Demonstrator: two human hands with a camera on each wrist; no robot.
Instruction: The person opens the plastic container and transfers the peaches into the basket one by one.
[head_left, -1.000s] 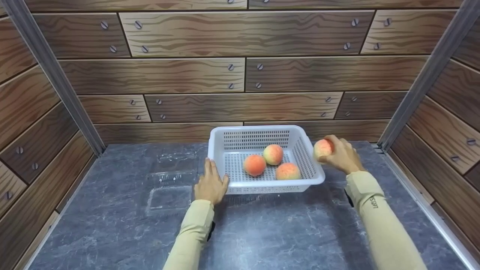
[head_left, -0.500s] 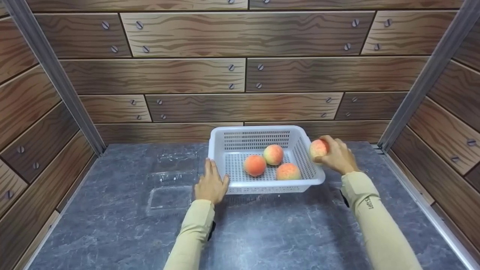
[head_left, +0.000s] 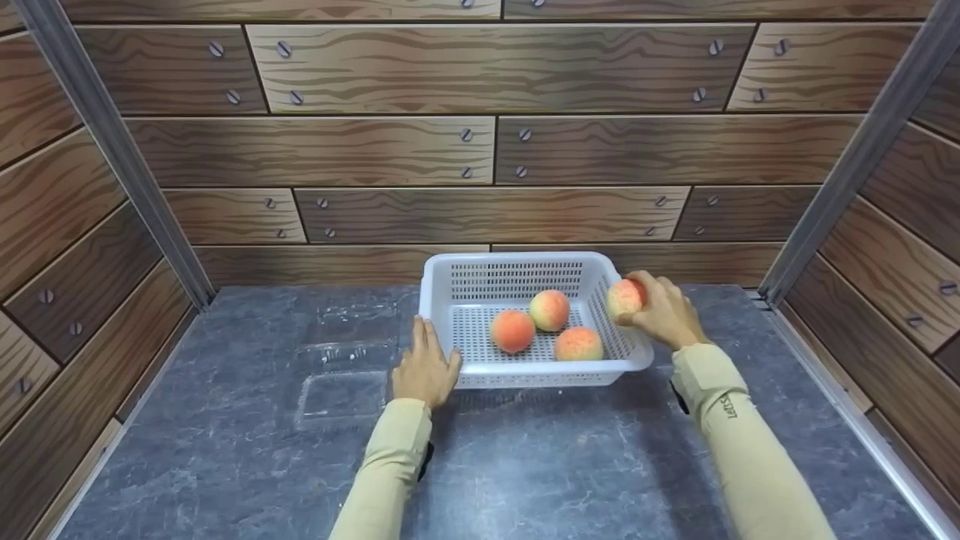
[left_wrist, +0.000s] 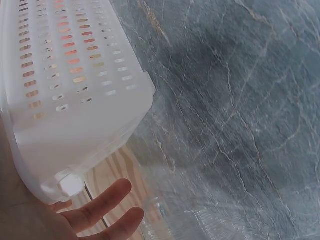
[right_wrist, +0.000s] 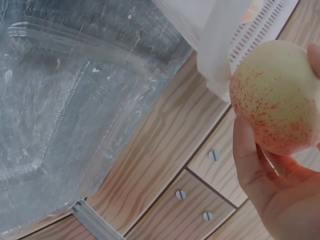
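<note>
A white perforated plastic basket (head_left: 555, 367) stands near the back wall. Inside it lie an orange-red peach (head_left: 513, 331), a yellow and red peach (head_left: 550, 310) and another peach (head_left: 579, 344) by the front side. My right hand (head_left: 664, 311) grips a further peach (head_left: 625, 301) over the basket's right rim. The right wrist view shows that peach (right_wrist: 277, 97) pale yellow with red specks, thumb and fingers around it. My left hand (head_left: 426, 369) rests at the basket's left front corner with straight fingers. In the left wrist view its fingers (left_wrist: 102, 205) extend beyond the rim.
Clear plastic trays (head_left: 343, 396) lie on the dark marbled table (head_left: 525, 465) left of the basket. Another clear plastic tray (right_wrist: 75, 110) shows in the right wrist view. Wood-patterned panels (head_left: 390, 214) wall the table at the back and sides, with metal posts at the corners.
My right hand has moved left with the peach, from beside the basket to over its right rim. The left hand and the peaches in the basket have stayed put.
</note>
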